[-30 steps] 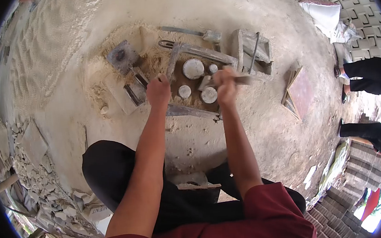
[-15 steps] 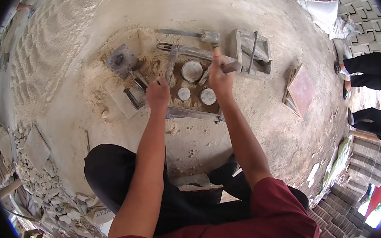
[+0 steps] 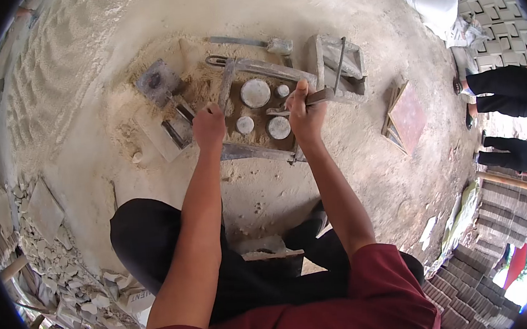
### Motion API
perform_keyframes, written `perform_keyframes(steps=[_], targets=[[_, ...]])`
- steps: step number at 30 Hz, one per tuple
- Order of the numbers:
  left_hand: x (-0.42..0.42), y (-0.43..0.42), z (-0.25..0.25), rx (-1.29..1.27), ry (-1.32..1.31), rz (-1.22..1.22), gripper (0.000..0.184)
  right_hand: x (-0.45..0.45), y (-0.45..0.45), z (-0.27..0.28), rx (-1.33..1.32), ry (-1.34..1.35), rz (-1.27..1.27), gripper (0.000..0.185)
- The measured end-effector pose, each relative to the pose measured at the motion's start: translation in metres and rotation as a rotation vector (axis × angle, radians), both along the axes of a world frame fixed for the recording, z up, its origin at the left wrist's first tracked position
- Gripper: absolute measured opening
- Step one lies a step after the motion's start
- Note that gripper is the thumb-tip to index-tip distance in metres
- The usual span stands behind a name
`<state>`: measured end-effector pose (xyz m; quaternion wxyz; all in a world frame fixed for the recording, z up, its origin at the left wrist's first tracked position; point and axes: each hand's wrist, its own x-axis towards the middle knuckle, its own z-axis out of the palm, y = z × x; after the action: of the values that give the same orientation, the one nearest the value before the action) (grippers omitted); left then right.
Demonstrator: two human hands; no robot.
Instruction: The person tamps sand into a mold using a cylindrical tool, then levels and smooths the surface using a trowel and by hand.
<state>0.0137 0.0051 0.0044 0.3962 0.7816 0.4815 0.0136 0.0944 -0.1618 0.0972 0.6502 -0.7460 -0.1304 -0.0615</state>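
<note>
A metal frame [image 3: 255, 151] lies on the ground in front of me, packed with dark sand. Several pale round discs sit in it, among them a large disc [image 3: 255, 93] and a smaller disc [image 3: 245, 125]. My right hand [image 3: 307, 115] is closed around the handle of a small trowel-like tool [image 3: 320, 96], its flat end over the sand near the discs. At the frame's left side, my left hand [image 3: 209, 126] makes a fist; whatever it holds is hidden.
A long-handled mallet [image 3: 279, 46] lies beyond the frame. Right of it stands a tray-like metal box [image 3: 357, 84] with a rod across it. Square boards [image 3: 408, 120] lie farther right. Metal pieces [image 3: 159, 83] and loose sand are at left. Two people stand at the far right.
My right hand has shifted toward me and right relative to the frame, uncovering a small disc near the far side. The whole view has slid slightly. My left hand stays closed beside the frame.
</note>
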Motion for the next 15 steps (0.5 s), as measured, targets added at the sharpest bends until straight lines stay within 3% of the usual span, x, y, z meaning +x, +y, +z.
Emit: perform_keyframes(steps=[3, 4, 7, 11, 12, 15], targets=[[-0.005, 0.0, -0.004, 0.091, -0.038, 0.05, 0.051, -0.018, -0.007, 0.01, 0.081, -0.076, -0.166, 0.044], [-0.005, 0.0, -0.001, 0.064, -0.013, 0.025, 0.05, -0.022, -0.004, -0.008, -0.027, -0.094, -0.203, 0.046], [-0.004, 0.0, 0.003, 0.025, 0.009, 0.012, 0.05, -0.021, -0.004, 0.015, 0.154, 0.066, -0.133, 0.047], [-0.003, 0.0, -0.001, 0.049, 0.024, 0.027, 0.052, -0.028, -0.003, 0.006, 0.239, -0.013, -0.126, 0.049], [-0.003, 0.0, 0.002, 0.053, 0.024, 0.034, 0.052, -0.026, 0.006, 0.001, 0.092, -0.013, -0.057, 0.045], [-0.001, 0.0, 0.008, 0.017, 0.028, 0.037, 0.051, -0.036, 0.012, 0.012, 0.099, 0.136, -0.008, 0.046]])
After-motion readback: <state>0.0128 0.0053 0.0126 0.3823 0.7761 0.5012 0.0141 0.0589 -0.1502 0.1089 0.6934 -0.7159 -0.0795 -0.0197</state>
